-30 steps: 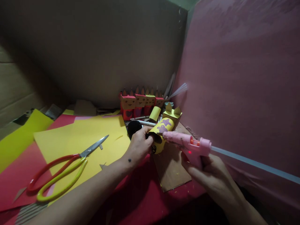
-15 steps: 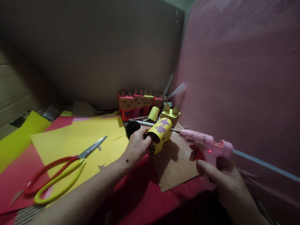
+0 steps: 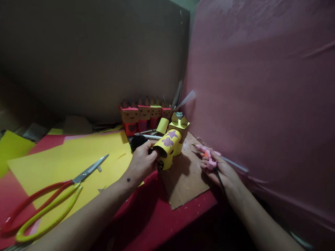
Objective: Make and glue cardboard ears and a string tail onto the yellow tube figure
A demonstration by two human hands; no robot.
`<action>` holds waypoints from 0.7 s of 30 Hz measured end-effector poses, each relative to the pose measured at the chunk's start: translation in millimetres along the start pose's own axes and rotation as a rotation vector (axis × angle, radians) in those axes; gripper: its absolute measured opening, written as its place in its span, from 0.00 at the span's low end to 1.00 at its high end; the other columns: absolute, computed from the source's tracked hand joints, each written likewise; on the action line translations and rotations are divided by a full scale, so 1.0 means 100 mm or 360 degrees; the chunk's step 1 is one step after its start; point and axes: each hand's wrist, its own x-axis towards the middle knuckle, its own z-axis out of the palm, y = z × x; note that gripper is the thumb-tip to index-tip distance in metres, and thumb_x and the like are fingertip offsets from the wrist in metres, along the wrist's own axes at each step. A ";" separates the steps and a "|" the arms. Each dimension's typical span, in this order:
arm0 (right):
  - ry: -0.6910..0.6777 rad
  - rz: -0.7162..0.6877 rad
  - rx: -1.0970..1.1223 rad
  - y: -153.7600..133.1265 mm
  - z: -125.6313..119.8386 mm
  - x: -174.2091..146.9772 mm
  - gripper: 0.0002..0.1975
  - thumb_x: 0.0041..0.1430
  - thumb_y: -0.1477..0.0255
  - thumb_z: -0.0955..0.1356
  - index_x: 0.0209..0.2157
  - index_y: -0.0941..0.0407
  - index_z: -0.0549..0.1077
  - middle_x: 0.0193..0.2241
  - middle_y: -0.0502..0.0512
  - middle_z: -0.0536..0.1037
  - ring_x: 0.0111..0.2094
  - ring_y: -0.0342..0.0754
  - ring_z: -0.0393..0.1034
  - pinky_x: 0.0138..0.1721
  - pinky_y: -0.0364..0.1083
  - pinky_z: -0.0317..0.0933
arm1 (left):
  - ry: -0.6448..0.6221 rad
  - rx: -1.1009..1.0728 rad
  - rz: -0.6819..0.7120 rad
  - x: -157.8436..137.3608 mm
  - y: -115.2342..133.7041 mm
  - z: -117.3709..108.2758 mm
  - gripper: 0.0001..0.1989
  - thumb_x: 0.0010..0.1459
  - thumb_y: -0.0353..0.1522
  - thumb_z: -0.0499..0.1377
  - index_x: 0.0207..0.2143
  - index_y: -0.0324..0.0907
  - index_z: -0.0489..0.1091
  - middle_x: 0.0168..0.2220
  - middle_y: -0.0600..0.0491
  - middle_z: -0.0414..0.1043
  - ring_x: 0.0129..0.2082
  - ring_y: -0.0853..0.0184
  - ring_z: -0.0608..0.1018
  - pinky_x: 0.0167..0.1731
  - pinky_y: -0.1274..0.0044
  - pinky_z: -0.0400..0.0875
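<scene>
My left hand is closed on the near end of a yellow paper tube that bears a purple star and a purple flower shape. The tube is tilted, its open dark end toward me. Just behind it stands a small yellow and brown box with two pointed ears; whether the tube touches it I cannot tell. In my right hand is a pink glue gun, lying low over the cardboard sheet with its tip pointing left. A clear glue stick sticks out behind it, and its cord hangs down.
Scissors with red and yellow handles lie on yellow paper at the left. Several eared cardboard figures stand in a row by the wall. A loose yellow tube and glue sticks are near them. A pink wall closes the right side.
The glue gun has drawn away from the tube and dropped lower, turning in my right hand. My left hand still holds the tube. The whole view has shifted slightly to the right.
</scene>
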 end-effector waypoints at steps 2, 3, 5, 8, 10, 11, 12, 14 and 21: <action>-0.0005 0.0032 -0.0079 -0.06 0.01 0.00 0.11 0.58 0.68 0.69 0.38 0.61 0.74 0.22 0.51 0.71 0.19 0.39 0.65 0.22 0.40 0.66 | 0.0003 -0.0005 -0.0010 -0.01 0.01 0.00 0.11 0.50 0.32 0.56 0.37 0.39 0.70 0.15 0.63 0.64 0.10 0.76 0.62 0.10 0.83 0.53; 0.0008 0.0017 -0.0123 -0.07 0.00 -0.04 0.11 0.57 0.68 0.70 0.37 0.61 0.74 0.23 0.53 0.72 0.22 0.42 0.68 0.24 0.42 0.68 | 0.0003 -0.0005 -0.0013 -0.01 0.01 0.00 0.10 0.51 0.33 0.57 0.36 0.40 0.69 0.14 0.63 0.63 0.10 0.76 0.62 0.10 0.84 0.53; 0.0064 -0.0034 -0.0221 -0.03 -0.07 -0.17 0.12 0.50 0.71 0.74 0.37 0.60 0.73 0.28 0.55 0.75 0.29 0.47 0.73 0.32 0.46 0.72 | -0.0003 -0.0003 -0.0014 -0.01 0.01 -0.01 0.08 0.52 0.34 0.57 0.35 0.40 0.69 0.13 0.63 0.61 0.10 0.77 0.61 0.10 0.84 0.52; 0.0137 -0.0193 -0.0418 0.12 -0.22 -0.36 0.25 0.40 0.77 0.77 0.43 0.58 0.71 0.36 0.55 0.76 0.38 0.49 0.74 0.43 0.48 0.70 | -0.0017 -0.0003 -0.0006 0.01 -0.02 -0.03 0.07 0.53 0.34 0.57 0.34 0.40 0.68 0.13 0.63 0.61 0.10 0.76 0.61 0.10 0.84 0.52; 0.0186 -0.0639 -0.1176 0.19 -0.30 -0.39 0.26 0.43 0.72 0.75 0.47 0.57 0.70 0.38 0.56 0.74 0.37 0.50 0.73 0.39 0.50 0.71 | -0.0032 -0.0007 0.0001 0.03 -0.06 -0.04 0.08 0.53 0.35 0.57 0.34 0.40 0.67 0.13 0.63 0.62 0.10 0.75 0.62 0.09 0.84 0.53; 0.0209 -0.0749 -0.1367 0.21 -0.33 -0.39 0.24 0.43 0.71 0.74 0.45 0.57 0.71 0.37 0.56 0.73 0.35 0.51 0.72 0.38 0.52 0.70 | -0.0041 -0.0008 0.0006 0.04 -0.07 -0.05 0.08 0.53 0.35 0.57 0.34 0.40 0.67 0.14 0.62 0.62 0.10 0.75 0.62 0.09 0.83 0.53; 0.0235 -0.0846 -0.1508 0.21 -0.34 -0.37 0.20 0.44 0.70 0.74 0.42 0.57 0.73 0.36 0.57 0.72 0.35 0.52 0.71 0.38 0.53 0.69 | -0.0053 -0.0009 0.0011 0.04 -0.09 -0.05 0.09 0.54 0.36 0.57 0.35 0.40 0.67 0.14 0.62 0.62 0.10 0.75 0.63 0.09 0.83 0.54; 0.0272 -0.0996 -0.1655 0.18 -0.29 -0.35 0.15 0.45 0.69 0.73 0.37 0.56 0.76 0.35 0.57 0.70 0.37 0.54 0.68 0.41 0.56 0.66 | -0.0081 -0.0008 0.0026 0.04 -0.10 -0.06 0.10 0.54 0.37 0.57 0.35 0.40 0.66 0.15 0.62 0.62 0.11 0.74 0.64 0.09 0.82 0.55; -0.0290 -0.1538 -0.1971 0.19 0.25 -0.55 0.06 0.58 0.74 0.66 0.37 0.55 0.75 0.33 0.56 0.72 0.34 0.49 0.67 0.34 0.49 0.63 | -0.0172 0.0032 0.0048 -0.13 -0.05 -0.18 0.15 0.51 0.31 0.56 0.43 0.39 0.60 0.22 0.58 0.70 0.22 0.69 0.74 0.24 0.77 0.70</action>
